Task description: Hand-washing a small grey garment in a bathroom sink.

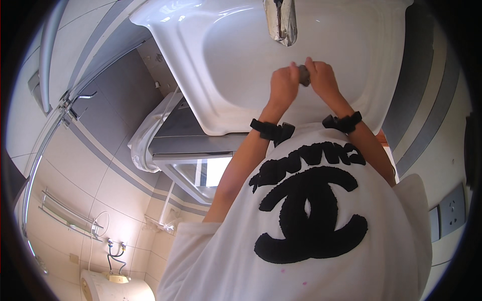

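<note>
Over the white washbasin [236, 75], both fists are closed on a small dark grey bunched thing that looks like cloth [304, 76]. My left hand [284, 87] grips its left end and my right hand [324, 80] its right end. Only the short stretch between the fists shows; the rest is hidden inside the fingers. Just beyond them a chrome tap [281, 25] reaches out over the bowl. No stream of water can be seen under it. Each wrist carries a black strap [271, 131].
Left of the basin stands a grey-topped washing machine [193, 143] with a white hose alongside. A chrome shower rail [34, 165] curves at far left, with a water heater [118, 288] low at left. A wall socket plate [452, 211] is at right.
</note>
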A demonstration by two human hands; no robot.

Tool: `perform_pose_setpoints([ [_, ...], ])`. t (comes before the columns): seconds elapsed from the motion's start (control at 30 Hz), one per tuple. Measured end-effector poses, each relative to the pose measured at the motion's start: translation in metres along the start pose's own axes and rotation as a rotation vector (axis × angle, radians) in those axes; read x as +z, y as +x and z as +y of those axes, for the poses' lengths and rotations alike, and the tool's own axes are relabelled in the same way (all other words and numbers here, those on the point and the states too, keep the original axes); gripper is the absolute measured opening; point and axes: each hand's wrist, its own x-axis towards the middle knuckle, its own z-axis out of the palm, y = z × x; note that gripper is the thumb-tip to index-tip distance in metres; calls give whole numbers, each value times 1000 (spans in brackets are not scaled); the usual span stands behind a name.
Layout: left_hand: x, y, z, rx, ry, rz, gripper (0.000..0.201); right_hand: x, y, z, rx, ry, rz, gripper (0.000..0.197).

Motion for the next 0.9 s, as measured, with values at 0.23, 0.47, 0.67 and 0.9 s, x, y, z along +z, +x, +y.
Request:
perform_pose_setpoints([
  [0.23,-15,15,4,67,192,16,48,7,-26,-17,-17,-41,7,56],
  [0.47,-12,15,29,172,181,-69,51,5,-4,-3,207,147,151,57],
  [0.67,-16,23,25,134,247,-39,50,-7,-3,-7,-32,73,72,62],
  [0.9,-9,20,26,35,265,74,47,-13,-14,-24,69,110,89,61],
])
